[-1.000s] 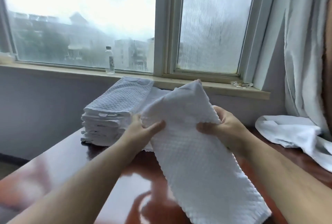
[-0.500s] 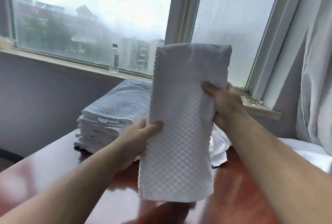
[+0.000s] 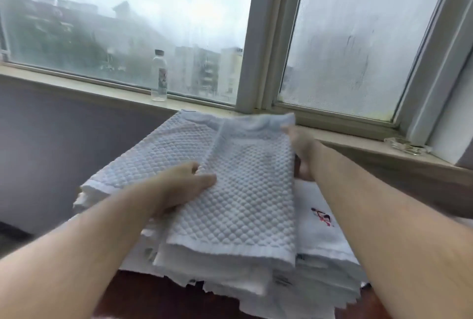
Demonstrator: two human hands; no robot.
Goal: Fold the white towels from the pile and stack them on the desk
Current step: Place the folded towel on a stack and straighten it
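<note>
A folded white towel (image 3: 245, 190) lies on top of the stack of folded towels (image 3: 158, 155) on the dark wooden desk (image 3: 153, 298). Its long axis runs from the person toward the window (image 3: 128, 24), tilted slightly to the right at the far end. The near short edge, with a flat hemmed border, overhangs the front of the stack; the far short edge reaches almost to the windowsill (image 3: 76, 86).

The left hand (image 3: 184, 188) rests on the towel's left side, thumb laid flat across the weave, while the fingers beneath are hidden, so whether it pinches the edge cannot be told. The right hand (image 3: 302, 155) holds the towel's right long edge, fingers curled round it.

To the left of the top towel, a strip of the stack's upper surface shows uncovered. To the right lies smooth white cloth (image 3: 320, 231) bearing a small red and dark mark (image 3: 321, 216), touching the stack's side. Bare desk shows only as a narrow band below the stack's ragged front edges.

The towel has a raised, quilted diamond weave, a smoother band near its far end, and several layers visible at the near fold. A clear bottle (image 3: 159, 75) stands upright on the windowsill, well apart from the stack.
</note>
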